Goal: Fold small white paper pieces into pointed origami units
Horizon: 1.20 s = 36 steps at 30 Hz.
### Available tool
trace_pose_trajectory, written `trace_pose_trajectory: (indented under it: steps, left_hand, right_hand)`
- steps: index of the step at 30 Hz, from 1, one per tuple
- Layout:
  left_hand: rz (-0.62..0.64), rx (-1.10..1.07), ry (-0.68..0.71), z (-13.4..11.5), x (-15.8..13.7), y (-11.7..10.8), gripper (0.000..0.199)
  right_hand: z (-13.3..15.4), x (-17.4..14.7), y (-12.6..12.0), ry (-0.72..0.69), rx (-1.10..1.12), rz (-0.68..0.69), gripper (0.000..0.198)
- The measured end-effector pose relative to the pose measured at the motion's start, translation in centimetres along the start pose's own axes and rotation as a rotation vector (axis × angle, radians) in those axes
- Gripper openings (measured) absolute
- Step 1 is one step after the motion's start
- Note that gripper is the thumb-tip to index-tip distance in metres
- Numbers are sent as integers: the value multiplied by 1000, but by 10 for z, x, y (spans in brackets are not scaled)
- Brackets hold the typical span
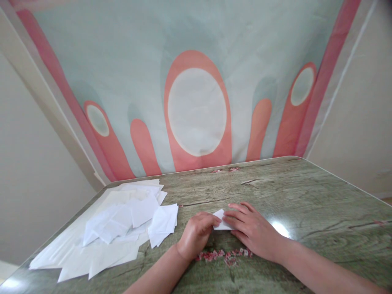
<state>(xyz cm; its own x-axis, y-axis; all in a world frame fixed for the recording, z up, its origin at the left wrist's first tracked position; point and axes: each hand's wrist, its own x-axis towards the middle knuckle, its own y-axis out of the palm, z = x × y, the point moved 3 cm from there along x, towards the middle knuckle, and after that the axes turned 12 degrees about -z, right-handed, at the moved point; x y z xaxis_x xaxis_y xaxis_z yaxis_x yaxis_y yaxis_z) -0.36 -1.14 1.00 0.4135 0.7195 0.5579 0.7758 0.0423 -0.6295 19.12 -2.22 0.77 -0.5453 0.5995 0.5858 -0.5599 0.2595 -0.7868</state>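
White paper between hands, touching both, apparently folded.

Bare hands, bare forearms, slim fingers, creased left wrist

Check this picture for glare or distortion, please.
Head view: bright glare on the tabletop beside the right hand, plus another bright patch at the lower left corner; same head view: the side walls splay outward, suggesting wide-angle distortion.

My paper is white, the sheets at its nine o'clock white to cream; my table green wood-grain with pink blossoms; twelve-o'clock backdrop grey-green and coral.
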Motion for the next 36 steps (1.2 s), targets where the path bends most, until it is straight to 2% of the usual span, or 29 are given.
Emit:
trace_pose_trajectory:
  steps: [3,5,9,11,13,18,23,30,36]
  left_hand:
    - [-23,-53,-38,2,1,0,26]
    - [-15,-13,6,2,2,0,24]
    - [156,270,96,1,2,1,31]
    - [261,406,94,-2,1,0,40]
    - [305,479,100,-8,0,0,49]
    - [300,521,54,-15,0,7,28]
    - [223,483,37,-5,-5,14,25]
    - [115,429,-171,-2,0,4,9]
    - [130,465,-297,-5,3,0,11]
  right_hand:
    - [0,2,-2,-52,-25,-36,39]
    - [1,2,-3,-91,-43,-62,39]
    - [-1,-1,2,-85,-100,-76,30]
    - [-2,-3,6,-63,-102,-21,27]
    - [-1,-4,10,-45,-92,37,28]
    - [-1,-4,12,19,-62,65,35]
    - [-11,-4,14,90,16,27,31]
    - [-23,-7,15,204,110,-60,14]
    - [-27,-7,17,309,122,-43,17]
